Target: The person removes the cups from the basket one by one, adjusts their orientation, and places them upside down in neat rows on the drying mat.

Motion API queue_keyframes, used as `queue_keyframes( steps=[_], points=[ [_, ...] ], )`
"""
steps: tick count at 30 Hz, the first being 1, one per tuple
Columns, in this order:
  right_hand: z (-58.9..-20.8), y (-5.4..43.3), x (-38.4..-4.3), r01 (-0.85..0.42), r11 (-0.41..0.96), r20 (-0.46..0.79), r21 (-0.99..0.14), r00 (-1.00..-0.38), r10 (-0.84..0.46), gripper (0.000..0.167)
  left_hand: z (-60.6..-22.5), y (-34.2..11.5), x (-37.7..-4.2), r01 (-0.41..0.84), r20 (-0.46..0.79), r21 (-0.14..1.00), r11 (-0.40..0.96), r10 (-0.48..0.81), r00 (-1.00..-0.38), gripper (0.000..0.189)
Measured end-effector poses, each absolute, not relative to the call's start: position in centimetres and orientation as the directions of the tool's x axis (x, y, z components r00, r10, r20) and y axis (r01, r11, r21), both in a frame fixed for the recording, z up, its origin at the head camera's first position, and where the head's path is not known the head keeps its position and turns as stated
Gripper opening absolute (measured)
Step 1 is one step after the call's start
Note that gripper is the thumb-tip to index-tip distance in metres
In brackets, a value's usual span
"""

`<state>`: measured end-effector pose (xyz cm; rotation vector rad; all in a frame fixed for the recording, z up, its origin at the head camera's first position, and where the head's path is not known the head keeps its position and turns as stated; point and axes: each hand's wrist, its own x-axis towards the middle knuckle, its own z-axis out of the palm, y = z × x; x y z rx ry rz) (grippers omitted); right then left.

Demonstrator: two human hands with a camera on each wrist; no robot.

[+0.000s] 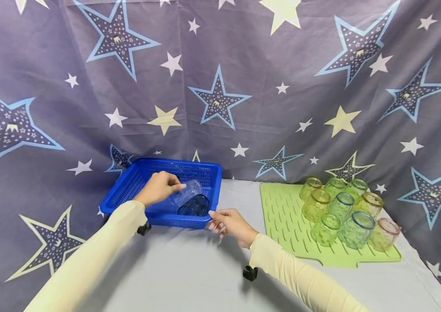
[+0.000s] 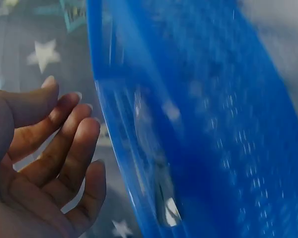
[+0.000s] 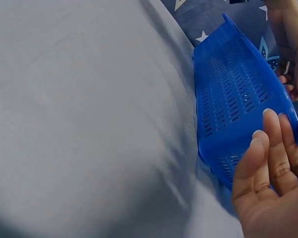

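Note:
A blue plastic basket (image 1: 126,184) sits on the table, holding a clear glass (image 1: 192,190) and a dark blue glass (image 1: 196,205), both lying tilted near its right end. My left hand (image 1: 160,187) is over the basket, its fingertips near the clear glass. In the left wrist view that hand (image 2: 49,153) has loosely bent fingers with nothing between them, beside the basket rim (image 2: 116,153). With thumb and fingers, my right hand (image 1: 233,224) grips the rim at the basket's front right corner. The right wrist view shows its fingers (image 3: 272,134) against the perforated wall (image 3: 228,94).
On the right lies a green drying mat (image 1: 282,216). Several coloured tumblers stand grouped on it, among them a blue one (image 1: 357,232), a green one (image 1: 325,232) and a pink one (image 1: 385,236). A star-patterned curtain (image 1: 220,143) hangs behind the grey tabletop (image 1: 189,268).

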<state>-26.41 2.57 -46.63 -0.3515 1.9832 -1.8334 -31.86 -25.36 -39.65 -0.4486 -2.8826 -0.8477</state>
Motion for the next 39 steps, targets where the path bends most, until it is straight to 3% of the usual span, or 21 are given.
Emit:
queue_keyframes(
  steps=[9, 15, 20, 24, 39],
  points=[
    [-46.9, 2.7, -26.5, 0.089, 0.104, -0.126, -0.991, -0.890, -0.437, 0.041, -39.1, -31.0, -35.4, 0.063, 0.110, 0.606, 0.793, -0.006, -0.994, 0.035],
    [-46.8, 2.5, -26.5, 0.087, 0.115, -0.130, -0.990, -0.881, -0.454, 0.039, -39.7, -33.4, -36.0, -0.062, 0.039, 0.552, 0.832, -0.101, -0.994, 0.042],
    [-46.8, 2.8, -26.5, 0.077, 0.133, -0.129, -0.988, -0.884, -0.450, 0.035, -40.1, -33.8, -36.7, -0.131, -0.087, 0.535, 0.835, -0.101, -0.991, 0.049],
    [-46.8, 3.2, -26.6, 0.070, 0.128, -0.120, -0.989, -0.889, -0.443, 0.036, -40.0, -33.1, -37.7, -0.159, -0.159, 0.559, 0.814, -0.083, -0.984, 0.043],
    [-46.9, 3.3, -26.7, 0.076, 0.119, -0.120, -0.990, -0.893, -0.435, 0.035, -40.6, -32.5, -38.7, -0.189, -0.252, 0.556, 0.810, -0.052, -0.966, 0.027]
  ],
)
